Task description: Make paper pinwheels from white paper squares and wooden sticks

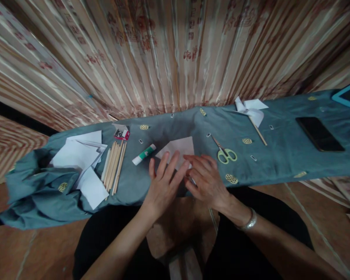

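A small white sheet of paper [183, 145] lies on the cloth in front of me, one corner pointing left. My left hand [164, 184] rests flat over its near part, fingers spread and holding nothing. At the sheet's right edge, my right hand [205, 179] has its fingers bent together, the fingertips touching the paper. Something small and pale shows between thumb and fingers, too little to name. The hands cover the near part of the sheet. Left of it lies a glue stick [144, 154]; to the right, green-handled scissors [225, 153] with the blades pointing away.
Wooden sticks [114, 165] lie in a bundle beside a stack of white paper [75, 153]. A small red box of pins [122, 133] stands behind them. On the right are a paper pinwheel [252, 111] on a stick, a black phone [319, 134] and a blue-framed tablet [349, 96].
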Available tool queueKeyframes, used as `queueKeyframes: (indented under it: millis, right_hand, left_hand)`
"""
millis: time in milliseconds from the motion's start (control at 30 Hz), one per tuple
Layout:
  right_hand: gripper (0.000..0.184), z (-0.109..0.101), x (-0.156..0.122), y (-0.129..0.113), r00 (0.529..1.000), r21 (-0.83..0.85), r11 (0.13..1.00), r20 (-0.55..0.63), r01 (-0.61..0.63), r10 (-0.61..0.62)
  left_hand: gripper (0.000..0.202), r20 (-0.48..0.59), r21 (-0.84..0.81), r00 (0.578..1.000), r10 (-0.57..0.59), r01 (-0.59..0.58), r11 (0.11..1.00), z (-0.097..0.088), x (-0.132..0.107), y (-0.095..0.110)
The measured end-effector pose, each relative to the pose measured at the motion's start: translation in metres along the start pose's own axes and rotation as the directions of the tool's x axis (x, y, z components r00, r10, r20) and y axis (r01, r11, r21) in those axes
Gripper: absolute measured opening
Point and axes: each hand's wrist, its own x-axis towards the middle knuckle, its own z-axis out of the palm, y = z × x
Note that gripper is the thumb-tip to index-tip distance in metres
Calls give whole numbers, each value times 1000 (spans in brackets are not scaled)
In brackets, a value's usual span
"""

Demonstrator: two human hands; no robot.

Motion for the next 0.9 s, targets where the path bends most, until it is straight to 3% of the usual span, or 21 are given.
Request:
queueKeyframes:
  millis: [133,233,433,567,733,900]
  right_hand:
    - [14,6,-9,-5,997,7,1000,71,-17,16]
    - [16,3,-12,4,984,50,997,172,-63,54]
    - [45,8,-15,39,949,10,1000,314,-6,2]
    - [38,16,-19,53,947,54,999,321,2,-19]
    - [22,15,-21,55,946,304,929,304,-209,113]
    - [22,21,-13,58,863,445,749,368,-491,347]
  left_hand:
    - [37,113,-71,994,-8,16,997,13,-6,-16]
    - [20,124,-143,992,-10,27,989,19,-12,-26]
    - [23,196,-197,980,-25,65,978,21,-21,-34]
    - [23,189,-264,982,-8,58,963,16,-30,-38]
    - [19,154,-366,984,-84,136,921,7,-38,-44]
    - [25,198,-387,941,-276,334,859,5,-39,-46]
